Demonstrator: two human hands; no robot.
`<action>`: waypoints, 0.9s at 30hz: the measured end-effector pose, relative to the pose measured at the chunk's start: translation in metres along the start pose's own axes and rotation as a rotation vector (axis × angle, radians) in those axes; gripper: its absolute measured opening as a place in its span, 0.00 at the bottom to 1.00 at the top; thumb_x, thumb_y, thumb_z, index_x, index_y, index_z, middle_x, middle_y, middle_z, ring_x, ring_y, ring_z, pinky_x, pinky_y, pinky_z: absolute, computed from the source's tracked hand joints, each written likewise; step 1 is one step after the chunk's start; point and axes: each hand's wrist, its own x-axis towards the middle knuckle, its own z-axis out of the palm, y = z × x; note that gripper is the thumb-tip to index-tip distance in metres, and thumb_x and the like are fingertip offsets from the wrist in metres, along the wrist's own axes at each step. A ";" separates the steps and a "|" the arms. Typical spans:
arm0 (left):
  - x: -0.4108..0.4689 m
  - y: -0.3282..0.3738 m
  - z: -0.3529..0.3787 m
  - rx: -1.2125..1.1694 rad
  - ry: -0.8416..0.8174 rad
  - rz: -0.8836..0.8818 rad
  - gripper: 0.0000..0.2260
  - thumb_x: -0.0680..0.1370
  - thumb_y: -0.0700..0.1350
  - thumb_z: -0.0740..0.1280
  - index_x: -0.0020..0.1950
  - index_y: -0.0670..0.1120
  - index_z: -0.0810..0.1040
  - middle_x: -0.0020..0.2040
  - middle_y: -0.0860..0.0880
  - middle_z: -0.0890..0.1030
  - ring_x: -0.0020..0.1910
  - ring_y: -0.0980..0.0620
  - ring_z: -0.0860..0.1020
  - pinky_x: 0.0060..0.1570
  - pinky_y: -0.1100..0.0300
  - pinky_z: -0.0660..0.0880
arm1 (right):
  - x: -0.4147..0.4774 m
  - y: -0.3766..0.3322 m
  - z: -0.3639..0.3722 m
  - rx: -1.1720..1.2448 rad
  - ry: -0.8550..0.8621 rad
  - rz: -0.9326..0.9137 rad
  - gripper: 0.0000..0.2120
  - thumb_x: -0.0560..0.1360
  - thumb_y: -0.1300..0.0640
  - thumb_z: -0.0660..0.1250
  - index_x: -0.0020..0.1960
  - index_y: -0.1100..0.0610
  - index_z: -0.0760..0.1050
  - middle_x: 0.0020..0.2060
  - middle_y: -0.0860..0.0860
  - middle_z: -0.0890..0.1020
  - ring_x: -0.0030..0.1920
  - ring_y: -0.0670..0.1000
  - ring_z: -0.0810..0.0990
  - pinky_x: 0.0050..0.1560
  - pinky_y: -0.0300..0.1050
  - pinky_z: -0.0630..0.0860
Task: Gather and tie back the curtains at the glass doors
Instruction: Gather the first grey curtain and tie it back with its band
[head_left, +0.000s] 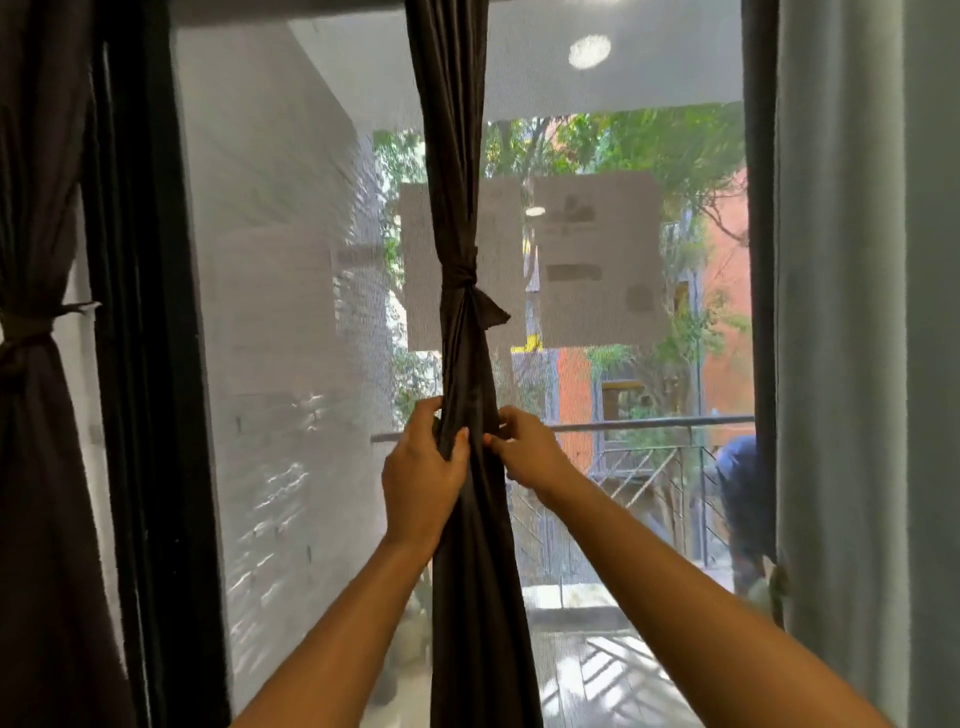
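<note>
From the head camera, the dark middle curtain (470, 364) hangs before the glass door (291, 312), already knotted by its tie (467, 283). Below it, the left hand (423, 470) grips the folds and the right hand (524, 452) pinches them; smoothing downward evenly should neaten the bundle.

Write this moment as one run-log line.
middle curtain: tied | left hand: grips it below tie | right hand: pinches it below tie | left curtain: tied
</note>
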 end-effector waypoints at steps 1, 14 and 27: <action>-0.009 -0.006 0.000 0.088 -0.020 0.036 0.18 0.77 0.44 0.68 0.65 0.48 0.71 0.53 0.48 0.80 0.41 0.48 0.81 0.35 0.59 0.74 | -0.005 0.006 0.000 -0.013 -0.023 0.060 0.09 0.75 0.59 0.67 0.55 0.57 0.74 0.50 0.56 0.80 0.47 0.54 0.79 0.46 0.46 0.75; -0.002 0.135 0.011 -0.097 0.022 0.332 0.24 0.74 0.47 0.66 0.70 0.49 0.69 0.65 0.47 0.72 0.64 0.47 0.69 0.61 0.54 0.66 | -0.093 -0.018 -0.162 -0.213 0.441 -0.161 0.10 0.74 0.56 0.69 0.56 0.54 0.77 0.49 0.48 0.81 0.40 0.45 0.78 0.47 0.42 0.74; 0.148 0.390 0.200 -0.006 -0.128 0.429 0.28 0.76 0.52 0.64 0.75 0.57 0.59 0.75 0.49 0.61 0.71 0.44 0.63 0.60 0.47 0.69 | -0.061 -0.024 -0.494 -0.611 0.936 -0.342 0.13 0.75 0.54 0.65 0.59 0.52 0.74 0.55 0.50 0.78 0.54 0.51 0.76 0.52 0.49 0.76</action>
